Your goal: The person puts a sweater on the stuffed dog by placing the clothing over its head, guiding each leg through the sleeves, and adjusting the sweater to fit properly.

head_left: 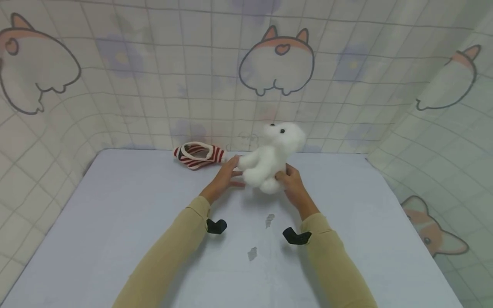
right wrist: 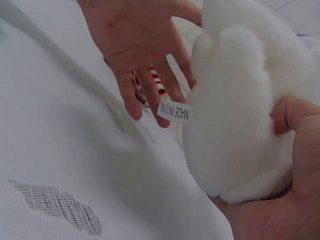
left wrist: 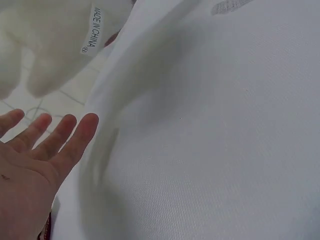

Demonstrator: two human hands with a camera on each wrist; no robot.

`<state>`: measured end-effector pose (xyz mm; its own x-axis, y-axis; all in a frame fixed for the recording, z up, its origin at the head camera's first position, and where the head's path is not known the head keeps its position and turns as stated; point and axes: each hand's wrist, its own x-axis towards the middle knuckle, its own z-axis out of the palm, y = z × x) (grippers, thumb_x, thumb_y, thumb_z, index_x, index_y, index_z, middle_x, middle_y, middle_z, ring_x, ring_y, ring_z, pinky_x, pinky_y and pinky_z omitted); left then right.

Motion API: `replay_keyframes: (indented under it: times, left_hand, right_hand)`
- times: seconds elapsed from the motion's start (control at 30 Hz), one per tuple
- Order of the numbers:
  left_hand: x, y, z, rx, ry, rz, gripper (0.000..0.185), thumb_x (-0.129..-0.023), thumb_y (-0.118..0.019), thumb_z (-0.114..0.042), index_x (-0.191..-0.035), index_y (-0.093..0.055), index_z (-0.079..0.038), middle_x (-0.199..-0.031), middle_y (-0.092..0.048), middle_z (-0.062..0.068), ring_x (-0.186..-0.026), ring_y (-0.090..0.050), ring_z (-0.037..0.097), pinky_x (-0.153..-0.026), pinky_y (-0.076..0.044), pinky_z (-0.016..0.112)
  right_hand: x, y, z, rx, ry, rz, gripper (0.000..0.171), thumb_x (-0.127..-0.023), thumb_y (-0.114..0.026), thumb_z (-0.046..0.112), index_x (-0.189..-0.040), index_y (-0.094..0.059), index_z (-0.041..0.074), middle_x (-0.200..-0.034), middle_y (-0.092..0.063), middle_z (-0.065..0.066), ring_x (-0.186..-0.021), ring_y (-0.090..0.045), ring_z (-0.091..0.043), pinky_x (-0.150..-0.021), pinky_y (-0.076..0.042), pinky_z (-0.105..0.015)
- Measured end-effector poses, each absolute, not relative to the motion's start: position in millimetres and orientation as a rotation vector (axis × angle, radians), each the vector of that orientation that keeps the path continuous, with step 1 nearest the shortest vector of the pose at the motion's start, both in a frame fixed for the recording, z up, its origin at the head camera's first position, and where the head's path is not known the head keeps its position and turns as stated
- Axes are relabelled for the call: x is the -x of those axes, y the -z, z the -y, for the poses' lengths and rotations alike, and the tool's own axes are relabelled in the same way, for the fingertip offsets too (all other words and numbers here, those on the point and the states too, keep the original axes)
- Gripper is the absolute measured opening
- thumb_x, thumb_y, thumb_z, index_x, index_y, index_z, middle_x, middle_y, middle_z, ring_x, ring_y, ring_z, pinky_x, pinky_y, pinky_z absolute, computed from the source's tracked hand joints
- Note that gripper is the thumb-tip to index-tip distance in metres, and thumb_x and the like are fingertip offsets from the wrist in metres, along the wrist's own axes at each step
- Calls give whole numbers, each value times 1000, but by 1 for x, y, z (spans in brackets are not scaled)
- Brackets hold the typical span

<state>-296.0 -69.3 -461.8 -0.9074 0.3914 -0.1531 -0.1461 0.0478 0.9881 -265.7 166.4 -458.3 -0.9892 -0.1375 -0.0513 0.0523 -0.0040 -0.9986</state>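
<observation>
**White plush bear, upright on the table between my hands**

I'm at a pale lavender table (head_left: 115, 222) that runs right up to a backdrop sheet (head_left: 161, 77) printed with a grid and cartoon corgi butts; it wraps round both sides too. There are a couple of grey scuffs on the cloth between my forearms.

The plush bear (head_left: 271, 156) is just ahead of both hands, at the far end near the backdrop. It stands pretty much upright, long axis vertical with a slight lean, head on top and its face turned away to the left. A "MADE IN CHINA" tag (right wrist: 173, 110) sticks out of its back seam, on the side toward my left hand.

My right hand (head_left: 293, 187) is grasping the bear's bottom, thumb pressed into the fluff and palm cupped under it. My left hand (head_left: 226, 176) is released, fingers straight and spread, tips right by the bear's arm. Can't tell whether they actually touch.

Beyond my left hand lies a little red-and-white striped sweater (head_left: 199, 155).
</observation>
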Motion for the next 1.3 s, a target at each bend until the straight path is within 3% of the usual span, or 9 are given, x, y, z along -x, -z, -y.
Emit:
replay_keyframes:
  times: [0.23, 0.47, 0.63, 0.77, 0.9, 1.07, 1.2, 1.3]
  left_hand:
    - [291, 459, 66, -238, -1990, -1758, 77, -93, -31, -71, -148, -33, -17, -155, -30, 10, -137, -39, 37, -98, -47, 58]
    - [287, 458, 64, -275, -2099, -1515, 68, -97, -27, -64, -149, -30, -22, -156, -29, 10, -140, -35, 39, -98, -42, 66]
    - [286, 458, 61, -293, -2173, -1376, 64, -98, -29, -59, -150, -29, -21, -153, -29, 14, -139, -35, 39, -99, -39, 68]
    - [285, 458, 58, -282, -2227, -1342, 57, -100, -32, -49, -149, -30, -20, -151, -32, 13, -136, -37, 35, -101, -39, 66]
    - [284, 460, 56, -234, -2260, -1390, 59, -98, -38, -43, -149, -30, -17, -148, -34, 10, -132, -39, 32, -101, -41, 62]
    - [286, 463, 55, -186, -2289, -1442, 60, -96, -43, -33, -150, -28, -12, -147, -35, 11, -132, -38, 30, -106, -38, 61]
    - [288, 463, 52, -158, -2293, -1473, 53, -99, -43, -27, -149, -32, -12, -146, -37, 10, -131, -39, 27, -110, -35, 58]
    - [290, 462, 50, -145, -2298, -1503, 48, -100, -44, -24, -145, -37, -10, -143, -39, 9, -127, -41, 25, -111, -34, 56]
  right_hand:
    - [262, 457, -164, 108, 2242, -1956, 58, -79, -46, -2, -136, -40, -9, -115, -54, -6, -100, -54, -14, -84, -49, -21]
    - [263, 461, -158, 104, 2256, -1905, 48, -79, -46, 0, -126, -46, -9, -104, -57, -2, -92, -55, -11, -79, -49, -21]
    - [263, 460, -153, 96, 2245, -1908, 50, -80, -47, 1, -129, -47, -10, -109, -58, -4, -96, -56, -13, -83, -49, -24]
    - [263, 460, -154, 86, 2224, -1963, 55, -85, -50, 2, -139, -45, -4, -132, -54, -10, -119, -49, -18, -104, -40, -32]
    - [264, 457, -155, 64, 2141, -2142, 52, -93, -55, 10, -144, -44, 7, -148, -45, -10, -140, -37, -21, -119, -25, -39]
    - [262, 447, -154, -47, 1956, -2423, 46, -99, -52, 32, -141, -49, 14, -146, -50, -6, -139, -41, -22, -118, -29, -42]
    - [257, 436, -153, -141, 1785, -2519, 59, -98, -40, 56, -145, -44, 20, -146, -49, -4, -134, -46, -24, -113, -35, -46]
    - [252, 428, -153, -111, 1696, -2470, 69, -95, -37, 64, -152, -31, 24, -151, -41, -4, -132, -46, -26, -107, -41, -48]
